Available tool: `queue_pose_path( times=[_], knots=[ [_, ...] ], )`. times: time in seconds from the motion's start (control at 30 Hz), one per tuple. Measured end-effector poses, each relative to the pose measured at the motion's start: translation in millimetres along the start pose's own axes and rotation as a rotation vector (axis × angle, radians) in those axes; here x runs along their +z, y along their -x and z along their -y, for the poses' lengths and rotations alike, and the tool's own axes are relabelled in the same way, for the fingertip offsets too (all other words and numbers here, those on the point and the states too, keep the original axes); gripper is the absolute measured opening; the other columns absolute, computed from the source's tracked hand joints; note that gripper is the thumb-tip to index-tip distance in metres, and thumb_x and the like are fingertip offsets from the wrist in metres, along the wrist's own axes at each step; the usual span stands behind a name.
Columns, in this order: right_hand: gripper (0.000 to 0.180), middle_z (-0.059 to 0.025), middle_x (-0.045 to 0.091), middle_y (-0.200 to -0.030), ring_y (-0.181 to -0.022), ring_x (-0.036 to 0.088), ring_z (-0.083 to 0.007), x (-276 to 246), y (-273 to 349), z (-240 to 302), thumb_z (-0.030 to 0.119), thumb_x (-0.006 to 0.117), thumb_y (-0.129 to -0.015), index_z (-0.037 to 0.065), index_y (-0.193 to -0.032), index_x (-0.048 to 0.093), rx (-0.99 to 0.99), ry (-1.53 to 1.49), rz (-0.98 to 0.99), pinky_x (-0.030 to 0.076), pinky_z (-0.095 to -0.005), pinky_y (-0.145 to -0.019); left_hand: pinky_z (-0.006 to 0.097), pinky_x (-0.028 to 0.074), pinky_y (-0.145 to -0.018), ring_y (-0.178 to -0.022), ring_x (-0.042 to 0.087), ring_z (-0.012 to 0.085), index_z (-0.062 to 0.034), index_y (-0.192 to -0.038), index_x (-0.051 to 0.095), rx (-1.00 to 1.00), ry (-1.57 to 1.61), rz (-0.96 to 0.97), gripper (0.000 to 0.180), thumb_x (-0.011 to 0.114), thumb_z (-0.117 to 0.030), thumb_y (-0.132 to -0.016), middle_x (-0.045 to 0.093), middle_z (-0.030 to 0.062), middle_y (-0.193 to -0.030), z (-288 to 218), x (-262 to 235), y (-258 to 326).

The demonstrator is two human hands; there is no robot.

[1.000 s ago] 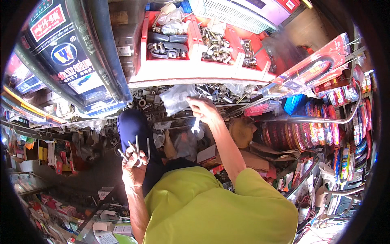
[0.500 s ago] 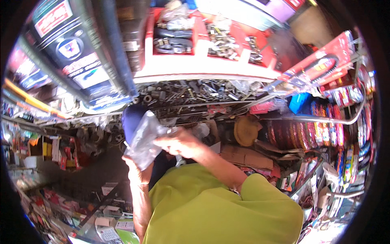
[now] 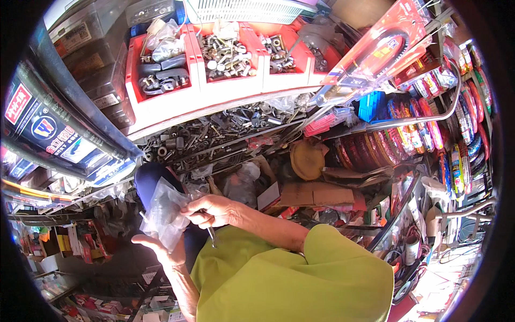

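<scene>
Clear plastic is all that carries the load: your left hand (image 3: 161,249) cups a thin see-through bag (image 3: 166,217) from below, palm up and fingers spread under it, just in front of your chest at about 8 o'clock in the view. Your right hand (image 3: 212,210) is closed on the bag's upper edge, fingers pinched together, and a slim metal tool (image 3: 212,235) hangs down from that fist; whether it is a spanner or a key you cannot tell from here.

Judging by the hold, the weak point is that pinch. The film looks slippery and crumpled, so if your right fingers ease off, the mouth may flop and small parts could spill into the clutter below, where they would be hard to find. The dangling tool could also snag or pierce the bag if you twist your wrist.

Straight ahead at 12 o'clock sits a red tray (image 3: 161,99) with compartments of bolts and fittings, and beneath it a shelf heaped with loose nuts and bolts (image 3: 214,131). At 1 o'clock a packaged chain (image 3: 378,51) leans out over the shelf. A yellow cap (image 3: 307,160) lies near the centre, cardboard (image 3: 316,194) below it. At 10 o'clock stacked tyres (image 3: 64,123) crowd your left. A dark blue seat (image 3: 155,180) sits just behind the bag.
</scene>
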State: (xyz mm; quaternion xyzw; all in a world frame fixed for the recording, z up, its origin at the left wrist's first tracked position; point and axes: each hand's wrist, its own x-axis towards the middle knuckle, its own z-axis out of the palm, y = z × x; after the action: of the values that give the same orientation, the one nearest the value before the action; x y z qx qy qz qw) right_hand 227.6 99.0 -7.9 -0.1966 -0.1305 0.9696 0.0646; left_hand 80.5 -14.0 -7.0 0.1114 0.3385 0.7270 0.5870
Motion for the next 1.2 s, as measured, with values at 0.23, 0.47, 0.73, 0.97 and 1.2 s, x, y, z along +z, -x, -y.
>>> queue_pose_path(
  times=[0.23, 0.47, 0.73, 0.97, 1.2],
  knots=[
    [0.018, 0.0006, 0.044, -0.044, -0.031, 0.032, -0.0063, 3, 0, -13, 0.019, 0.056, -0.086, 0.006, -0.074, 0.058, 0.312, -0.187, 0.165, 0.022, -0.0212, -0.031, 0.035, 0.047, -0.08, -0.086, 0.056, 0.0239, -0.0047, -0.138, 0.037, -0.157, 0.107, -0.093, 0.085, 0.034, -0.071, -0.086, 0.056, 0.0145, -0.102, -3, -3, -6],
    [0.034, 0.0004, 0.043, -0.043, -0.03, 0.03, -0.0059, 21, -9, -43, 0.022, 0.054, -0.09, 0.01, -0.059, 0.049, 0.381, -0.294, 0.144, 0.02, -0.0207, -0.031, 0.034, 0.044, -0.069, -0.078, 0.048, 0.0218, -0.0069, -0.142, 0.031, -0.112, 0.393, 0.074, 0.095, 0.041, -0.077, -0.079, 0.05, 0.013, -0.093, 5, 9, -2],
    [0.034, 0.0035, 0.04, -0.047, -0.033, 0.027, -0.0041, 20, -2, -56, 0.034, 0.059, -0.091, 0.01, -0.068, 0.054, 0.278, -0.081, -0.043, 0.017, -0.0204, -0.03, 0.037, 0.042, -0.073, -0.066, 0.045, 0.0155, -0.008, -0.13, 0.047, -0.166, 0.617, 0.113, 0.047, 0.045, -0.026, -0.086, 0.046, 0.0054, -0.079, 13, -8, -8],
    [0.041, 0.005, 0.039, -0.047, -0.034, 0.028, -0.0039, 7, 20, -41, 0.044, 0.062, -0.087, 0.006, -0.072, 0.059, 0.197, -0.006, -0.156, 0.018, -0.0204, -0.032, 0.032, 0.034, -0.075, -0.06, 0.042, 0.0141, -0.0065, -0.08, 0.049, -0.332, 0.716, 0.126, 0.02, 0.049, -0.027, -0.081, 0.041, 0.0015, -0.068, 18, -15, -10],
    [0.03, -0.0021, 0.054, -0.056, -0.036, 0.038, -0.008, -28, 34, 16, 0.031, 0.065, -0.087, 0.002, -0.084, 0.061, -0.332, 0.565, -0.813, 0.028, -0.023, -0.032, 0.033, 0.032, -0.072, -0.055, 0.041, 0.0132, -0.0061, -0.114, 0.056, -0.426, 0.7, -0.003, 0.038, 0.049, -0.025, -0.082, 0.042, 0.0008, -0.067, 16, -8, -8]
  ],
)
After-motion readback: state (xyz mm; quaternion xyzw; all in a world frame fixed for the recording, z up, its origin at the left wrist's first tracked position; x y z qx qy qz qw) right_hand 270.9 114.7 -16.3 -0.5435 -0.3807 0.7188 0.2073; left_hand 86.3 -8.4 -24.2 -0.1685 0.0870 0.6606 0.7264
